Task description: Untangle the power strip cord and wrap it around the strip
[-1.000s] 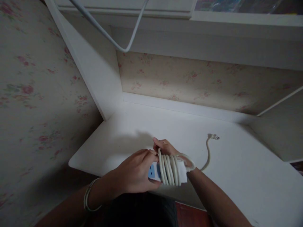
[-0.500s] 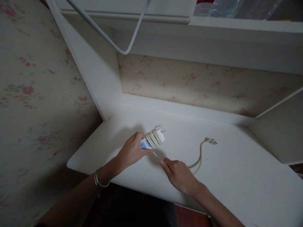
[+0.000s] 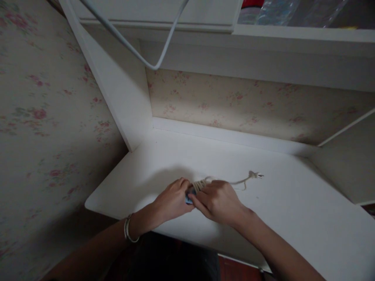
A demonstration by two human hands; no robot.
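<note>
My left hand (image 3: 173, 200) is closed around one end of a small white and blue power strip (image 3: 190, 195). Turns of cream power cord (image 3: 199, 184) are wound around the strip's body. Against the strip's other end is my right hand (image 3: 220, 201), its fingers curled over the cord and its thumb near the blue face. That hand hides most of the strip's far end. A loose length of cord runs out to the right across the white desk (image 3: 281, 207), finishing in a plug (image 3: 256, 175) with metal pins.
A grey-white bent tube (image 3: 155, 67) hangs in front of the upper cabinet (image 3: 205, 27). Clear plastic bags (image 3: 278, 11) sit on the shelf at upper right. Flowered wallpaper covers the left wall (image 3: 38, 113). A white side panel (image 3: 114, 86) stands on the desk's left.
My right hand has come up from the cord's loose length to the wound strip. The strip has shifted down and slightly right, and the plug has slid a little left.
</note>
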